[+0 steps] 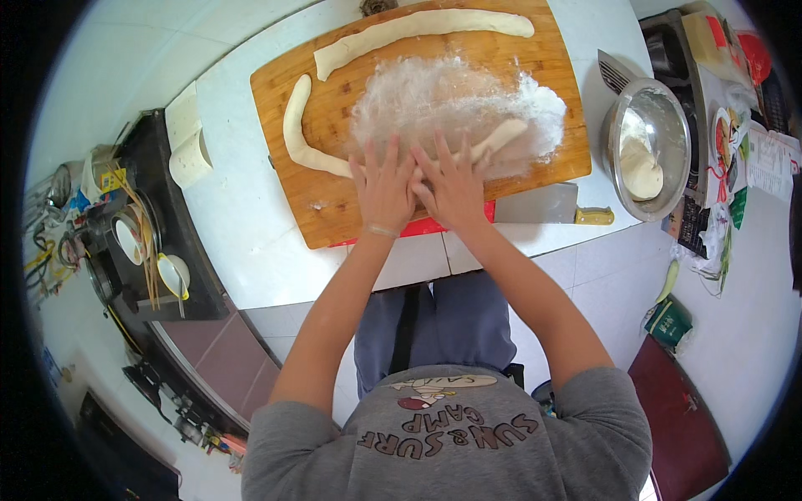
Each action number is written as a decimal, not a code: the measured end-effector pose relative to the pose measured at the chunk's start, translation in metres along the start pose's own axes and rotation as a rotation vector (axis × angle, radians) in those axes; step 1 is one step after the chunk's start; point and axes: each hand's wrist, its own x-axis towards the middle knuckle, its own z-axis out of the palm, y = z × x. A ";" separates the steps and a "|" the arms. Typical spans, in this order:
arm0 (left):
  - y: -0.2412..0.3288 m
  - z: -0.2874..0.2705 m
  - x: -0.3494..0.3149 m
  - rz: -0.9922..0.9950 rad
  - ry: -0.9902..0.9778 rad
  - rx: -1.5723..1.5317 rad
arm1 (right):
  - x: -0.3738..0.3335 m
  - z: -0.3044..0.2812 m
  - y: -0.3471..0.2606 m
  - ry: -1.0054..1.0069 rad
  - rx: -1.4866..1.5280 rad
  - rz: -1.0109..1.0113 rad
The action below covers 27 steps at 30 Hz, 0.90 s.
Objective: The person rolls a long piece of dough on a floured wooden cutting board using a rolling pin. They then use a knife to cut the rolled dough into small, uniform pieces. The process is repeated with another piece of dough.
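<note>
A long rope of dough [296, 138] lies across the near part of a floured wooden board [334, 219], its left end curving up and away from me. My left hand [387, 188] and my right hand [453, 185] press flat on the rope's middle, side by side, fingers stretched forward. They hide the stretch of dough under them; its right end shows beyond my right hand. A thicker strip of dough [426, 27] rests along the board's far edge. White flour [443, 96] covers the board between the two pieces.
To the right, a cleaver [543, 204] lies at the counter's near edge, below the board. A metal bowl [614, 150] holding a lump of dough [641, 171] stands right of the board. At the left are bowls and chopsticks [150, 259] on a dark surface.
</note>
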 end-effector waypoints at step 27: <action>-0.095 -0.026 0.094 -0.138 0.301 0.063 | 0.120 -0.002 -0.023 0.216 -0.087 0.117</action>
